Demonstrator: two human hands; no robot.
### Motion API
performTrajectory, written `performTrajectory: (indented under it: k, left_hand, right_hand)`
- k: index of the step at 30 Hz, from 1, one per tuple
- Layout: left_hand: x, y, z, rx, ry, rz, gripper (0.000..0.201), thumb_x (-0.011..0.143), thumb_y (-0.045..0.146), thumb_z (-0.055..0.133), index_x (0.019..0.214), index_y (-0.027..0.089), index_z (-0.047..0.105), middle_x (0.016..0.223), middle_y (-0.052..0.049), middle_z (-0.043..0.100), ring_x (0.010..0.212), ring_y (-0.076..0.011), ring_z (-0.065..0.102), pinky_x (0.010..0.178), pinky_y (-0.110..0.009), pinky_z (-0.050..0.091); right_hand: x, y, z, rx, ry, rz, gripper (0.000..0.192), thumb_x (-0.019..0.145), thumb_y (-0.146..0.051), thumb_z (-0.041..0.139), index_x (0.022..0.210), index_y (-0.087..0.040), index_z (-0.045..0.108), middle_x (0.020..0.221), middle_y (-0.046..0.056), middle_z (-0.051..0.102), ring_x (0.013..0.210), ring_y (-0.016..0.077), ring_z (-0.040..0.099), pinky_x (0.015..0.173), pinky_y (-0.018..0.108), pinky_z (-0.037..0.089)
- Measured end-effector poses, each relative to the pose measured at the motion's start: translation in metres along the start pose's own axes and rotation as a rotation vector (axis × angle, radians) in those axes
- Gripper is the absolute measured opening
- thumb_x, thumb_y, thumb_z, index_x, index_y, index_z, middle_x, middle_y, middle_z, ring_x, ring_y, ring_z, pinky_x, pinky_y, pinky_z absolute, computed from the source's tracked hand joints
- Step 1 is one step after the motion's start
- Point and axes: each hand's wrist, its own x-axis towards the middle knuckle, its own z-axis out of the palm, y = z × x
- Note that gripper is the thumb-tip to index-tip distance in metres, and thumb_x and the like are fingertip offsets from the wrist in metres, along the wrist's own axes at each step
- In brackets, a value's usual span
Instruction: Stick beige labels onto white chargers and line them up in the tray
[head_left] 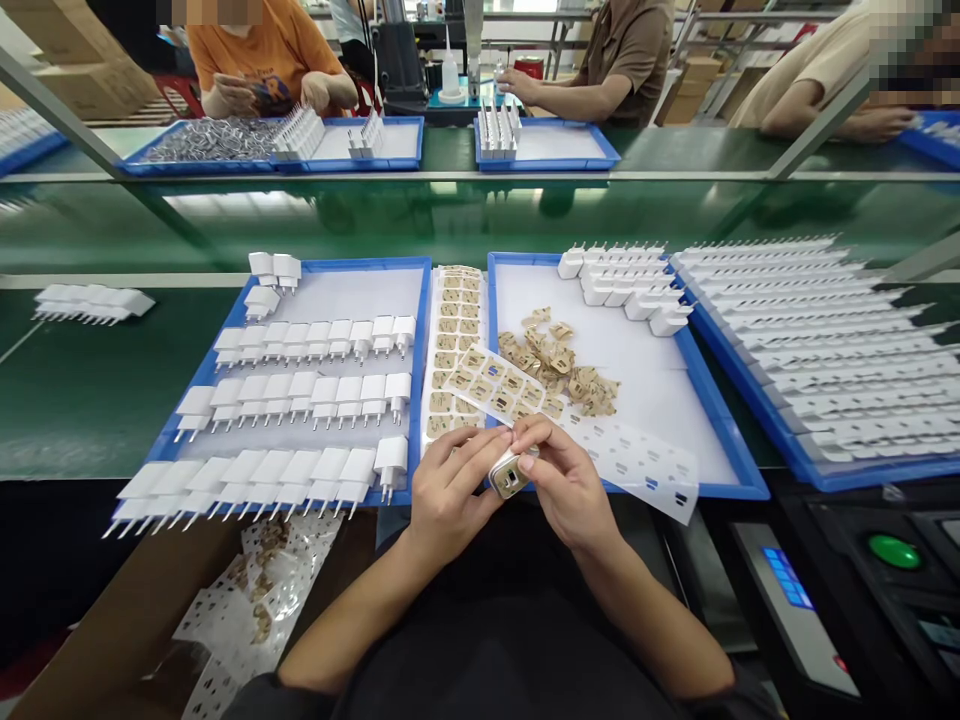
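Just above my lap I hold a white plug-in charger (510, 480) with a tan sticker on the face toward me. My left hand (450, 495) is closed round its left side. The thumb and fingers of my right hand (570, 485) pinch at its right and top edge; whether they grip the sticker or the housing, I cannot tell. Behind the hands a sheet of tan stickers (502, 385) lies slanting across the tray edges, its near right part a bare backing (637, 460). A stack of sticker sheets (448, 340) lies between the trays.
On the left, a blue-rimmed tray (424, 300) bears rows of white chargers (292, 480). The right tray (739, 485) holds peeled tan pieces (555, 360) and more chargers (630, 285). Another full tray (806, 470) stands far right, near a green button (895, 551). Co-workers sit opposite.
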Motion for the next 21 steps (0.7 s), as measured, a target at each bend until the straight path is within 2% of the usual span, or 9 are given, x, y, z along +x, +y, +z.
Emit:
performTrajectory:
  k: [6,10,12,15,17,19,21]
  left_hand:
    - [-0.002,-0.001,0.000,-0.043,0.007,-0.004,0.046,0.085,0.019,0.079,0.128,0.021,0.064,0.112,-0.009,0.078,0.102,-0.0248,0.071,0.090,-0.041,0.060]
    - [-0.001,-0.001,-0.002,-0.097,-0.028,-0.053,0.042,0.085,0.023,0.079,0.125,0.020,0.066,0.111,-0.009,0.078,0.101,-0.0243,0.072,0.090,-0.039,0.060]
    - [0.000,0.000,-0.003,-0.081,-0.042,-0.066,0.040,0.087,0.025,0.078,0.125,0.021,0.066,0.111,-0.008,0.078,0.100,-0.0237,0.073,0.090,-0.038,0.061]
    - [0.001,0.003,-0.004,-0.074,-0.060,-0.105,0.035,0.089,0.030,0.075,0.122,0.022,0.067,0.110,-0.008,0.079,0.099,-0.0232,0.074,0.088,-0.037,0.061]
    - [0.002,0.006,-0.004,-0.102,-0.076,-0.123,0.034,0.090,0.034,0.074,0.120,0.021,0.067,0.109,-0.008,0.079,0.097,-0.0232,0.075,0.085,-0.036,0.061]
    - [0.003,0.009,-0.004,-0.128,-0.088,-0.111,0.035,0.089,0.035,0.075,0.120,0.021,0.067,0.108,-0.008,0.079,0.096,-0.0230,0.075,0.084,-0.035,0.061]
    - [0.003,0.010,-0.004,-0.122,-0.082,-0.083,0.035,0.089,0.033,0.075,0.121,0.020,0.067,0.108,-0.008,0.079,0.097,-0.0228,0.075,0.084,-0.035,0.061]
  right_hand:
    - [0.000,-0.001,-0.006,-0.035,-0.010,0.029,0.009,0.088,-0.034,0.071,0.091,-0.026,0.072,0.101,0.004,0.063,0.098,0.0210,0.064,0.086,0.035,0.056]
    - [0.002,-0.011,-0.009,-0.127,-0.068,0.005,0.013,0.090,-0.034,0.070,0.101,-0.027,0.071,0.100,0.004,0.065,0.093,0.0199,0.065,0.080,0.034,0.057]
    - [0.003,-0.017,-0.008,-0.277,-0.061,-0.097,0.009,0.093,-0.026,0.066,0.101,-0.028,0.070,0.096,0.003,0.067,0.092,0.0197,0.065,0.081,0.035,0.056]
    - [0.003,-0.024,-0.010,-0.592,-0.013,-0.375,0.015,0.090,-0.015,0.067,0.097,-0.029,0.071,0.095,0.004,0.066,0.091,0.0213,0.065,0.082,0.039,0.055]
    - [0.003,-0.027,-0.014,-0.710,-0.038,-0.538,0.019,0.087,-0.012,0.068,0.097,-0.029,0.071,0.093,0.004,0.065,0.088,0.0215,0.064,0.078,0.039,0.056]
    - [0.003,-0.028,-0.019,-0.719,-0.093,-0.602,0.020,0.086,-0.012,0.069,0.097,-0.029,0.071,0.090,0.004,0.064,0.084,0.0208,0.064,0.073,0.037,0.056]
    - [0.002,-0.027,-0.023,-0.673,-0.113,-0.561,0.020,0.087,-0.012,0.068,0.097,-0.029,0.070,0.090,0.004,0.065,0.083,0.0206,0.065,0.072,0.037,0.056]
